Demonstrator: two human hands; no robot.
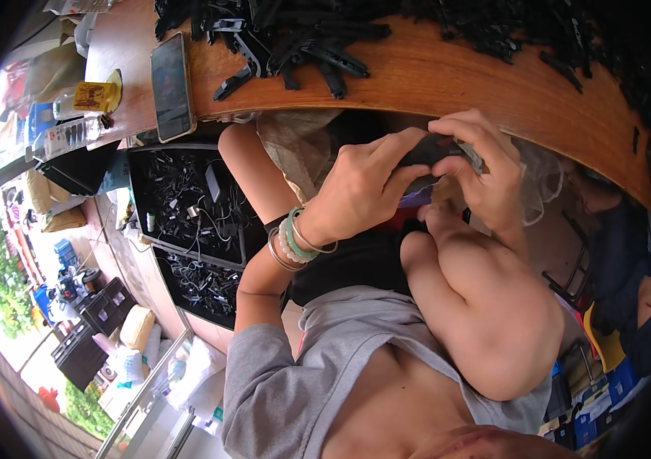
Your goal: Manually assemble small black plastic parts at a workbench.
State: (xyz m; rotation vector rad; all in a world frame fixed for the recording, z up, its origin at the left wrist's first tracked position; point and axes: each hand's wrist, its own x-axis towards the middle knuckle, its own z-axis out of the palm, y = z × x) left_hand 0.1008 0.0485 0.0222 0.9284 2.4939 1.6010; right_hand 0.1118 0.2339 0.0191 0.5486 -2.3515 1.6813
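A small dark plastic part [442, 147] is held up between my two hands, just off the near edge of the wooden table. My left hand [363, 182], with beaded and ring bracelets on the wrist, pinches its left end between thumb and fingers. My right hand [487, 164] grips the right end, index finger on top and thumb below. The fingers cover much of the part, so its full shape is hidden. Piles of similar-looking black plastic parts [287, 50] lie on the table above my hands.
A phone [172, 88] lies at the wooden table's [386, 84] left edge, near a yellow-labelled container [97, 96]. Trays of black parts [187, 203] stand low at left. My raised knee [509, 344] is below my right hand. Another person's dark clothing [620, 237] shows at far right.
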